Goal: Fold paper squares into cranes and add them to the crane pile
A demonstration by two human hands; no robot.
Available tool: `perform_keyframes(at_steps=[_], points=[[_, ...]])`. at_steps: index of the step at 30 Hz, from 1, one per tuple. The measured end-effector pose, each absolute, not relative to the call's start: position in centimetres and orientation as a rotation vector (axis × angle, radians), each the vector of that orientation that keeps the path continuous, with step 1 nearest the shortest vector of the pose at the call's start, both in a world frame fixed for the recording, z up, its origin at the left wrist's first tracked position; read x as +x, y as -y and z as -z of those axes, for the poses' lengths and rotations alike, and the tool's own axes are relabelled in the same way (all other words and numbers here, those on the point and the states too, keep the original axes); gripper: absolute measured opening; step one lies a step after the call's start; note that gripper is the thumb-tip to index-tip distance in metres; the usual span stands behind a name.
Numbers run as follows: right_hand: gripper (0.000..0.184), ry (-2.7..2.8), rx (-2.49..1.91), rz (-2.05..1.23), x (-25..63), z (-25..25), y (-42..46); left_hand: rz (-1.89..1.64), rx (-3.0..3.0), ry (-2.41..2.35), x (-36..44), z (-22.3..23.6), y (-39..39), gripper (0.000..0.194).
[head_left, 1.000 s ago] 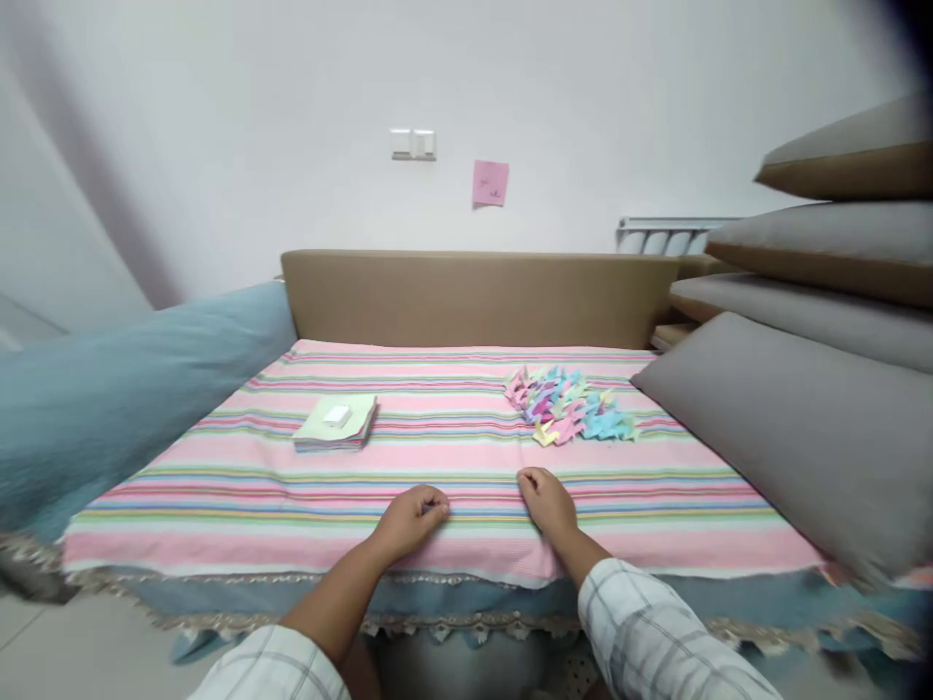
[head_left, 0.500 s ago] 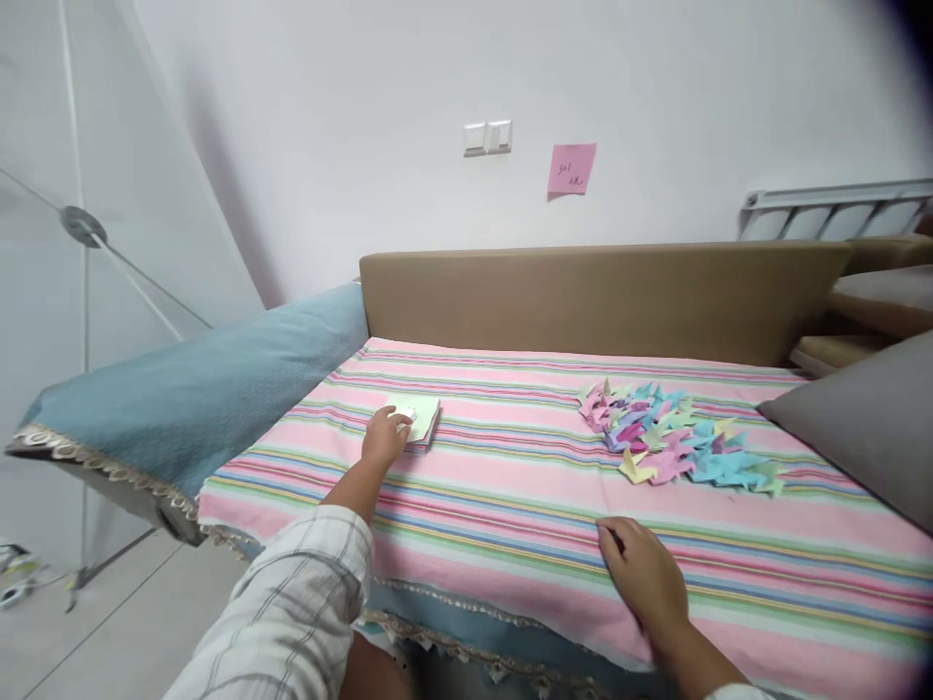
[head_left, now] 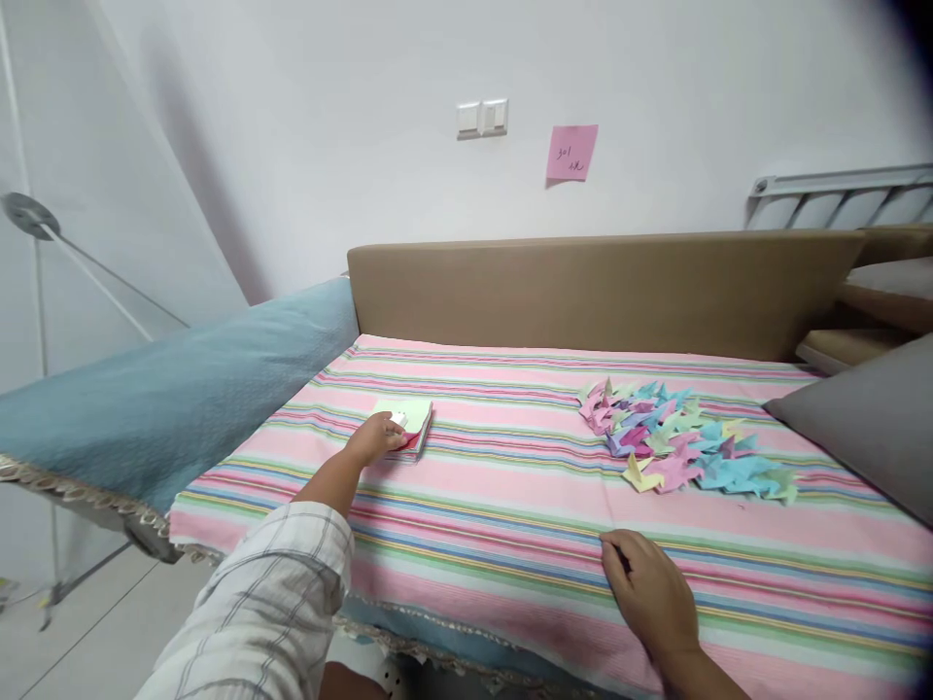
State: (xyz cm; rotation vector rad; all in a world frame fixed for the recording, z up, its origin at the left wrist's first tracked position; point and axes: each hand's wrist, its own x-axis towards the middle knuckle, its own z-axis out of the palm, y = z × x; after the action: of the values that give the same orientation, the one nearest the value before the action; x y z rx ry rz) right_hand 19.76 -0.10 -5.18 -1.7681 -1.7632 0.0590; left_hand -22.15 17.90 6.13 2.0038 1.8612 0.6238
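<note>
My left hand [head_left: 374, 439] reaches to a stack of square paper [head_left: 423, 442] on the left side of the striped cloth. Thumb and fingers pinch the near corner of the light green top sheet [head_left: 414, 411], and red paper shows beneath it. A small white object [head_left: 398, 419] lies by the fingers; its kind is unclear. My right hand [head_left: 651, 589] rests on the cloth close to the front edge, its fingers curled in a loose fist with nothing visible in them. Beyond it lies a cluster of folded paper cranes [head_left: 667, 437] in pink, blue, purple, green and yellow.
The pink striped cloth [head_left: 502, 486] covers a sofa seat. A brown backrest [head_left: 583, 292] runs along the wall, a blue-covered armrest [head_left: 219, 360] stands left, and a grey cushion [head_left: 875, 418] lies right. A pink note [head_left: 571, 154] hangs beside wall switches [head_left: 482, 119].
My left hand has closed on the near corner of the top sheet and raised it, baring red paper below. My right hand stays on the cloth. The view has shifted slightly.
</note>
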Motion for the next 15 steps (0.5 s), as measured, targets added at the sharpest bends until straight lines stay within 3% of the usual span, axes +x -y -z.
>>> perform_keyframes(at_steps=[10,15], points=[[0.025,1.766,-1.749,0.005,19.2,4.4,0.0,-0.89,1.704,-1.989,-21.0,-6.2,-18.0,0.039],[0.023,1.756,-1.741,0.019,19.0,4.0,0.0,-1.014,1.523,-2.051,-21.2,-6.4,-18.5,0.036]])
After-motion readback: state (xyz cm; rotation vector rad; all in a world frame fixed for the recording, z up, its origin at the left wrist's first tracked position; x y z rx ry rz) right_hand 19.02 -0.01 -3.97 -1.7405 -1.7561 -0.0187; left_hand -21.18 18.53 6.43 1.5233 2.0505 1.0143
